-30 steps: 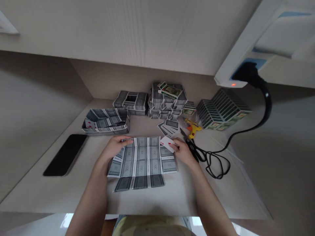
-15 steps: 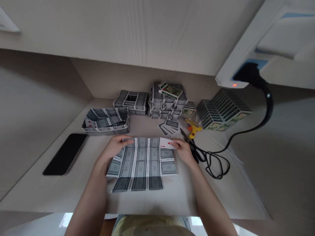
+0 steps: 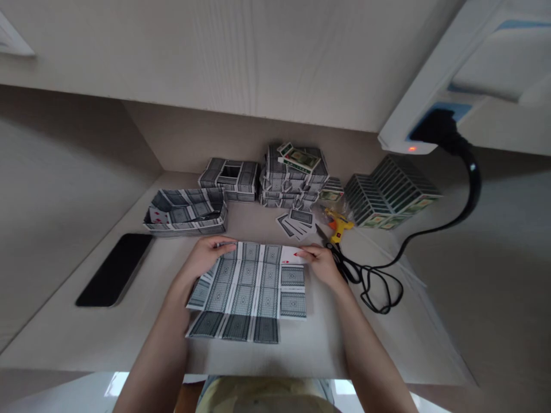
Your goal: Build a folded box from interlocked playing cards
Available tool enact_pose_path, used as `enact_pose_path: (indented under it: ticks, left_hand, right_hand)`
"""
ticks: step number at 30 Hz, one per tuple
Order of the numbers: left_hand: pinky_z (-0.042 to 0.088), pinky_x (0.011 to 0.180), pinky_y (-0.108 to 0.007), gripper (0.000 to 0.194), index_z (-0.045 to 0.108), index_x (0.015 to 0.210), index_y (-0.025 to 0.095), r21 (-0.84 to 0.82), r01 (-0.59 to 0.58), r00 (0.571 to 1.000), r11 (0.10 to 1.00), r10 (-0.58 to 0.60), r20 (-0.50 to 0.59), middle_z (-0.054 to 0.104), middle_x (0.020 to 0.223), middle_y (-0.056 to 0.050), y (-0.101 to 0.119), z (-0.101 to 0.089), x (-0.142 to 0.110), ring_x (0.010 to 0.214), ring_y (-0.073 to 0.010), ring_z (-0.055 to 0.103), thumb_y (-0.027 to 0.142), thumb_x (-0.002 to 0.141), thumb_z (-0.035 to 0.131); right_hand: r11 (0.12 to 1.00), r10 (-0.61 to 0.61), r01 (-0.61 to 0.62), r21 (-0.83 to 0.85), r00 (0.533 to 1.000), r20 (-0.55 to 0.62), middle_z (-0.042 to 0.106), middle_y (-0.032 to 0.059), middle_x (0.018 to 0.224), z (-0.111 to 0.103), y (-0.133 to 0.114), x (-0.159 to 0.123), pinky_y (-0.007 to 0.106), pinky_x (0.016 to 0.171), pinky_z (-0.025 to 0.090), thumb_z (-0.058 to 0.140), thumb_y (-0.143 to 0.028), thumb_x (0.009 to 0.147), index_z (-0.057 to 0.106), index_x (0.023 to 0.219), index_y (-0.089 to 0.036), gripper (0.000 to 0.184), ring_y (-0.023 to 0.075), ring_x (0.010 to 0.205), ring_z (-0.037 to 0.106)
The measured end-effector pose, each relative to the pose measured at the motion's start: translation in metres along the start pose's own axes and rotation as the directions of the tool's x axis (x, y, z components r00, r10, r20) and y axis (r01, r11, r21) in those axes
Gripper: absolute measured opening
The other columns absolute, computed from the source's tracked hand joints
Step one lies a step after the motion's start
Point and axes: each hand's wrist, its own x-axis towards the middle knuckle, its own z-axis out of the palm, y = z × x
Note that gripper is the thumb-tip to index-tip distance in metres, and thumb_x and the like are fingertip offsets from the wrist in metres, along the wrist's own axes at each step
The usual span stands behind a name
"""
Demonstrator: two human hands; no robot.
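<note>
- The card sheet point(image 3: 245, 281) was spread over the surface point(image 3: 81, 338) between the two hands; how much of it was lifted could not be told.
- Its far left corner was pinched in the grip of the left hand point(image 3: 209, 256); too hard a pinch there might have creased the cards or strained the joints.
- A face-up card point(image 3: 291, 256) was gripped by the right hand point(image 3: 319, 265) at the sheet's far right corner. Whether it was bonded could not be seen; if it was loose, a crooked join was to be feared from any drift of that hand.
- The right flap point(image 3: 293, 289) was placed just nearer than that card, so an overlap or a blocked fold could have been caused by a small misplacement.
- The near flap point(image 3: 236, 328) was left unsupported by either hand; a bend at its seam was judged possible if the sheet were pulled.
- Beyond the sheet's right side, scissors point(image 3: 338, 261), a yellow glue gun point(image 3: 341, 226) and a looped black cable point(image 3: 381, 304) were lying; a snag could have been caused by a rightward sweep of the forearm.
</note>
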Motion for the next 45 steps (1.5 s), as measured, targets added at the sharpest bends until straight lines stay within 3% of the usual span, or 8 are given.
enact_pose_path:
  ticks: [8,14,20,34,45]
  left_hand:
    - [0.043,0.079,-0.028,0.03,0.067,0.083,0.018,0.042,-0.04,0.999,0.998,0.041,-0.008,0.069,0.089,-0.003,0.0,0.005,0.001,0.084,-0.0193,0.06,0.042,0.066,0.061]
    - [0.042,0.078,-0.028,0.029,0.066,0.082,0.018,0.077,-0.036,0.999,0.996,0.038,-0.024,0.068,0.086,-0.003,0.004,0.01,0.0,0.082,-0.0189,0.059,0.042,0.068,0.06]
    - [0.042,0.078,-0.027,0.029,0.067,0.082,0.018,0.054,-0.051,0.998,0.997,0.053,-0.044,0.068,0.086,-0.003,0.004,0.013,-0.001,0.083,-0.0184,0.059,0.042,0.068,0.059]
    - [0.041,0.081,-0.028,0.028,0.066,0.082,0.018,0.109,-0.054,0.992,0.993,0.066,-0.107,0.068,0.087,-0.003,0.005,0.018,-0.001,0.084,-0.0188,0.059,0.042,0.068,0.059]
    - [0.043,0.082,-0.03,0.029,0.067,0.081,0.018,0.124,-0.06,0.992,0.99,0.072,-0.101,0.069,0.087,-0.004,0.009,0.022,-0.003,0.084,-0.0195,0.061,0.041,0.066,0.061]
  right_hand:
    - [0.997,0.047,-0.044,0.068,0.998,-0.045,0.069,0.0039,0.08,0.006,-0.004,-0.002,0.029,0.069,0.045,0.058,-0.038,0.073,0.07,0.082,-0.02,0.023,0.0187,0.073,0.06]
    - [0.973,0.106,-0.112,0.202,0.994,0.04,0.07,0.0032,0.078,0.004,0.002,0.002,0.03,0.068,0.047,0.06,-0.041,0.069,0.07,0.078,-0.019,0.026,0.0184,0.07,0.061]
    - [0.965,0.127,-0.13,0.226,0.992,0.028,0.07,0.0037,0.076,0.004,0.001,0.003,0.03,0.067,0.047,0.061,-0.04,0.067,0.07,0.077,-0.018,0.026,0.0182,0.069,0.061]
    - [0.997,0.027,-0.028,0.075,0.999,0.017,0.07,0.0043,0.084,0.003,-0.018,-0.002,0.031,0.07,0.047,0.056,-0.035,0.075,0.07,0.084,-0.02,0.023,0.0198,0.076,0.062]
    - [0.987,0.089,-0.094,0.129,0.995,0.047,0.07,0.0017,0.077,0.011,-0.016,-0.001,0.027,0.064,0.046,0.055,-0.038,0.074,0.069,0.08,-0.018,0.025,0.0172,0.068,0.06]
